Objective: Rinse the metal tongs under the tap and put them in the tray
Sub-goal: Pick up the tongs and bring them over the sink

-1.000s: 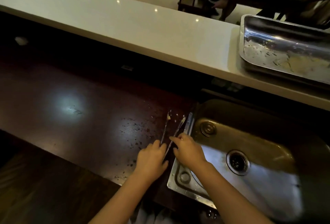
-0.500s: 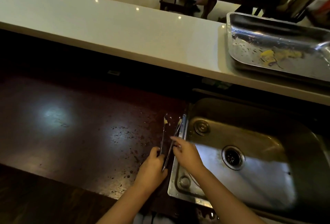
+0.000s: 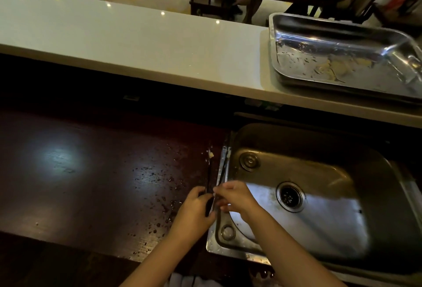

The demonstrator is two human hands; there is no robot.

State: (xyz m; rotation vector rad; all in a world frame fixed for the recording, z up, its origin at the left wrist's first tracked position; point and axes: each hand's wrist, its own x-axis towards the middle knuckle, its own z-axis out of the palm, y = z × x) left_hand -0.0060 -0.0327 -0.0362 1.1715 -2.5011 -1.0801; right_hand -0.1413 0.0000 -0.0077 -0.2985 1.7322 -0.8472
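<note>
Tongs (image 3: pixel 217 177) now straddle the sink (image 3: pixel 319 195) rim; previously over the bench (image 3: pixel 91 172). Tray (image 3: pixel 342 58) cut off at right. Left hand (image 3: pixel 194 209) and right hand (image 3: pixel 235 197) each pinch one arm; hinge hidden, tips dim.

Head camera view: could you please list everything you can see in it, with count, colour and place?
metal tongs: one, silver with pale food bits at the tips, along the sink's left rim, arms spread
sink: one, steel, lower right, drain in its basin
tray: one, steel, wet with yellowish residue, on the white counter at upper right
white counter: one, running across the top
dark worktop: one, reddish-brown, spotted with crumbs, left of the sink
chairs and table: dark, background top, people seated
tap: not in view
left hand: holds the tongs' left arm
right hand: pinches the tongs' right arm
</note>
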